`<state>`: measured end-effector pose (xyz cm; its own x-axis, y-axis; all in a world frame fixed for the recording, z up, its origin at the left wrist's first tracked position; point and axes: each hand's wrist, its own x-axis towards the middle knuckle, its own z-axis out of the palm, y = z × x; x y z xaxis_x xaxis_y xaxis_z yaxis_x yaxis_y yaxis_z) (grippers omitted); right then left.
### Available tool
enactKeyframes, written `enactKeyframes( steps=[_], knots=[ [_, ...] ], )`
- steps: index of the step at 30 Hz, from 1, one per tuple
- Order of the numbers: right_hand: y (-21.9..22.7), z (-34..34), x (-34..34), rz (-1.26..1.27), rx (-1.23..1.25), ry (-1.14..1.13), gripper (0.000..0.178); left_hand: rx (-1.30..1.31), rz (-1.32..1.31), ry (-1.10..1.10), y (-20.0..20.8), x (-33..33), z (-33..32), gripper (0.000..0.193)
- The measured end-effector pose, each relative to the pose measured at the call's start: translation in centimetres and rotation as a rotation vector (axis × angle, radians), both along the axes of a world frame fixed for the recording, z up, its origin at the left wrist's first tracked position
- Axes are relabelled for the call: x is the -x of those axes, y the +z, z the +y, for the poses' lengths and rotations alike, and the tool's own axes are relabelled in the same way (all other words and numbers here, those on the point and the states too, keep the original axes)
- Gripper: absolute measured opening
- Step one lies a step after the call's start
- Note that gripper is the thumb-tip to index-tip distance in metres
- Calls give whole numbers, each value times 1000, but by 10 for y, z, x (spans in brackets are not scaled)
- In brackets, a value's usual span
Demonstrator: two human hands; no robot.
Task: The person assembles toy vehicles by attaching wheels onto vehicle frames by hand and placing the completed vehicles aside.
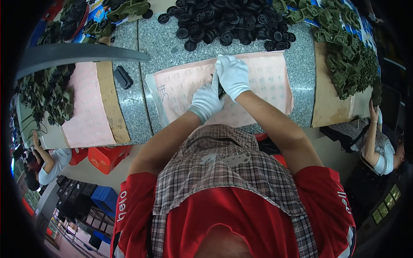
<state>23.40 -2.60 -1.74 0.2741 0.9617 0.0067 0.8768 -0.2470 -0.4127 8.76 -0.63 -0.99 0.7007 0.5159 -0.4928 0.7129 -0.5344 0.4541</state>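
Observation:
Both of my hands wear white gloves and meet over a pink sheet printed with rows of small marks. My left hand is closed around a small dark green part, most of which the gloves cover. Against its upper end, my right hand is closed, its fingers curled and touching the left fingertips. Whether the right fingers grip the same part or a second small piece is hidden. Beyond the sheet lies a big heap of black toy wheels.
Olive-green plastic toy parts are piled at the right, more green parts at the left. A black block-shaped object lies on the grey speckled table. A grey bar crosses the upper left. Other people sit at both sides.

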Motion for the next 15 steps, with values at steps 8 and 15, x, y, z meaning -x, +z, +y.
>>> enactKeyframes(
  steps=[8,15],
  knots=[
    [3,0,-3,-191,-90,107,45,-11,-81,73,-21,5,-5,77],
    [5,4,-24,-41,-61,830,40,109,-23,-43,-4,3,0,36]
  ],
)
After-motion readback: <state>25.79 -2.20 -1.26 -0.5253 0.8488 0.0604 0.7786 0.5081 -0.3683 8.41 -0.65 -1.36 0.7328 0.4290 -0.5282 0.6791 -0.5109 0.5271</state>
